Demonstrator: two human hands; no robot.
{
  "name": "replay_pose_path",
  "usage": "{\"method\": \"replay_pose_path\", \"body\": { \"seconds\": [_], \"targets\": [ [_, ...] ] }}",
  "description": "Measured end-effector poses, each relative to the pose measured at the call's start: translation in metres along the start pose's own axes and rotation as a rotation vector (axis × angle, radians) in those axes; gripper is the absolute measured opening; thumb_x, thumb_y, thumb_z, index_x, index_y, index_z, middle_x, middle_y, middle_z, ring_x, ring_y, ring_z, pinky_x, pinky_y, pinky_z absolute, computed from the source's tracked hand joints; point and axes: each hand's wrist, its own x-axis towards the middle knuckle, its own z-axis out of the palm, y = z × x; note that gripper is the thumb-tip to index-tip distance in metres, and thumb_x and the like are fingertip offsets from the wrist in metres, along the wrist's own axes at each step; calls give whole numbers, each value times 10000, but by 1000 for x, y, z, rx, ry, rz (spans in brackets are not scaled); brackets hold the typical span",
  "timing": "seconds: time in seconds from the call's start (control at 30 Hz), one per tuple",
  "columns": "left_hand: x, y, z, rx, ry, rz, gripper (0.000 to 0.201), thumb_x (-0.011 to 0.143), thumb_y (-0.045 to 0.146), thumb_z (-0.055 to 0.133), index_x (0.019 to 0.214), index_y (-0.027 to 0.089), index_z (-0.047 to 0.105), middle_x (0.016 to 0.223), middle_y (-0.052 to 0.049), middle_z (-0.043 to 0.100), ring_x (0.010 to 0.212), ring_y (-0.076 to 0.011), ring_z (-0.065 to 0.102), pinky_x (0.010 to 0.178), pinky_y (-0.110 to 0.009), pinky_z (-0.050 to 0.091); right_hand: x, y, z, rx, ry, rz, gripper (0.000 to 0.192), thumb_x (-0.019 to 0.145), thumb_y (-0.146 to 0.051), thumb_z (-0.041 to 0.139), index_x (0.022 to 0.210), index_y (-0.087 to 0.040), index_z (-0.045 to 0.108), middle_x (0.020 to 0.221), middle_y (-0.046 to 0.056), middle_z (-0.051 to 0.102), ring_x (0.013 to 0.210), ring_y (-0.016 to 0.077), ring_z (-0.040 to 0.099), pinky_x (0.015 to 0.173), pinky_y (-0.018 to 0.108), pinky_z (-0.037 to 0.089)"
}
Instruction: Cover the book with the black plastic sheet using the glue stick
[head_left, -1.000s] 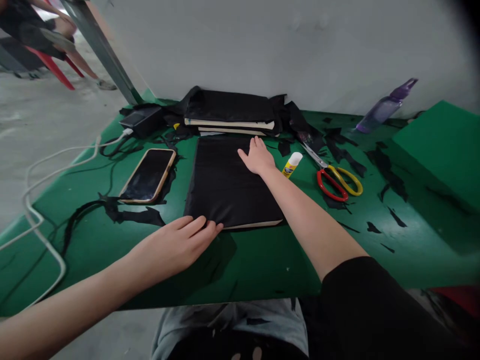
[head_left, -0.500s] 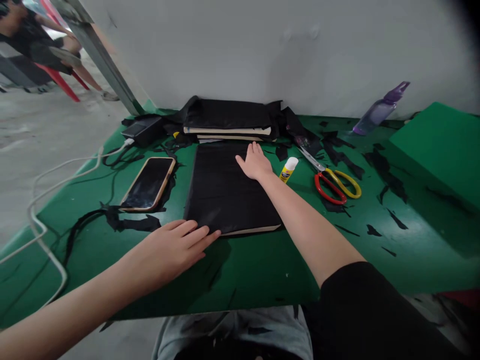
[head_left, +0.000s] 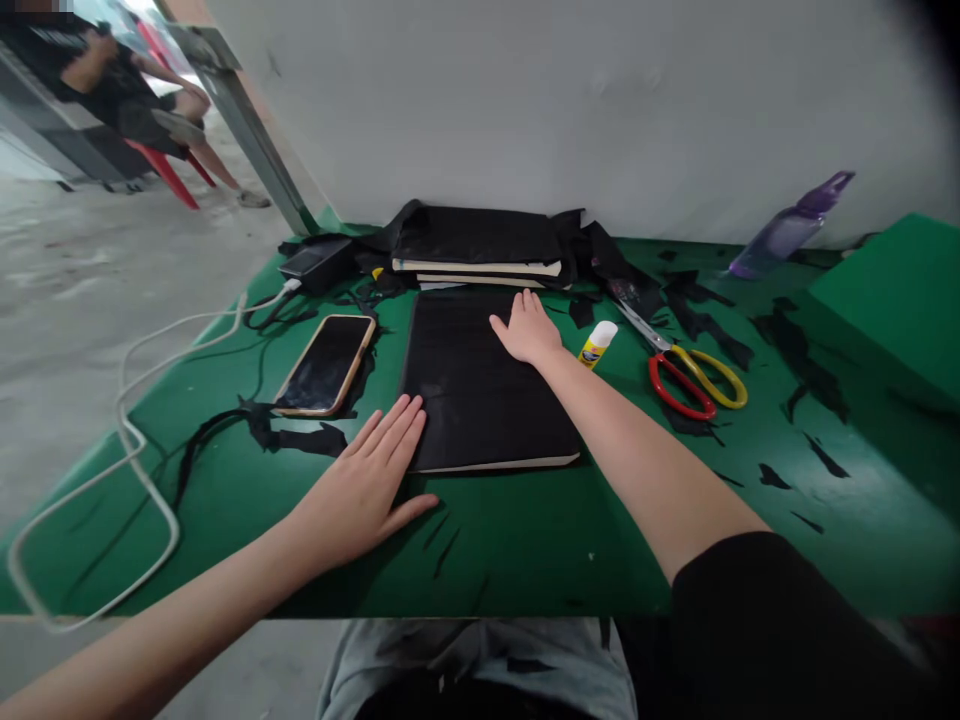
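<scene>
A flat board covered in black cloth (head_left: pixel 480 385) lies in the middle of the green table (head_left: pixel 525 540). My right hand (head_left: pixel 529 328) rests flat on its far right part, fingers together and stretched out. My left hand (head_left: pixel 367 480) lies flat at the board's near left corner, fingers spread, with the fingertips on the cloth edge. Neither hand holds anything.
A stack of cloth-covered boards (head_left: pixel 480 245) lies behind against the wall. A glue stick (head_left: pixel 598 343) and red-and-yellow scissors (head_left: pixel 690 375) lie to the right, a phone (head_left: pixel 326 365) and a charger with white cable (head_left: pixel 150 400) to the left. Purple bottle (head_left: pixel 791 225) far right. Another person sits far left (head_left: pixel 112 80).
My left hand has turned from lying across the board's near edge to pointing forward along its left corner. The view has shifted slightly left. My right hand has stayed flat on the board.
</scene>
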Motion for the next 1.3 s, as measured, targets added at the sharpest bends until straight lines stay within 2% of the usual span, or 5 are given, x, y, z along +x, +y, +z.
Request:
{"method": "replay_pose_path", "body": {
  "seconds": [0.27, 0.47, 0.7, 0.97, 1.3],
  "targets": [
    [-5, -2, -1, -45, -29, -15, 931, 839, 652, 405, 1477, 84, 34, 1538, -152, 79, 1418, -294, 97, 1146, -460, 199, -4, 2, -1, 25, 8, -15, 846, 889, -575, 218, 1443, 63, 161, 1539, 196, 111, 1425, 287, 85, 1158, 371, 144],
    [-4, -4, -12, -34, -27, 31, 871, 853, 633, 405, 1476, 109, 96, 1523, -162, 159, 1410, -305, 133, 1135, -511, 185, -3, 4, 2, 35, 32, -7, 836, 880, -556, 254, 1442, 58, 172, 1535, 196, 133, 1422, 288, 107, 1158, 386, 142],
    [38, 21, -35, -91, -31, 155, 702, 913, 565, 342, 1449, 128, 226, 1508, -111, 250, 1412, -246, 159, 1138, -452, 217, 0, 11, 4, 89, 34, -1, 788, 883, -506, 276, 1447, 34, 172, 1540, 176, 129, 1425, 259, 113, 1154, 367, 155],
    [91, 53, -13, -210, -86, 360, 643, 911, 553, 369, 1402, 140, 324, 1490, -71, 310, 1397, -203, 216, 1152, -378, 152, -2, 8, 6, 42, 53, 0, 780, 895, -519, 242, 1450, 24, 172, 1541, 177, 122, 1424, 265, 111, 1146, 384, 157],
    [104, 57, -3, -270, -94, 542, 754, 893, 633, 279, 1464, 153, 168, 1533, -62, 173, 1419, -204, 137, 1156, -418, 74, -1, 6, 6, 4, 45, 14, 810, 880, -547, 226, 1457, 18, 154, 1545, 167, 106, 1424, 270, 103, 1150, 403, 133]
  ]
}}
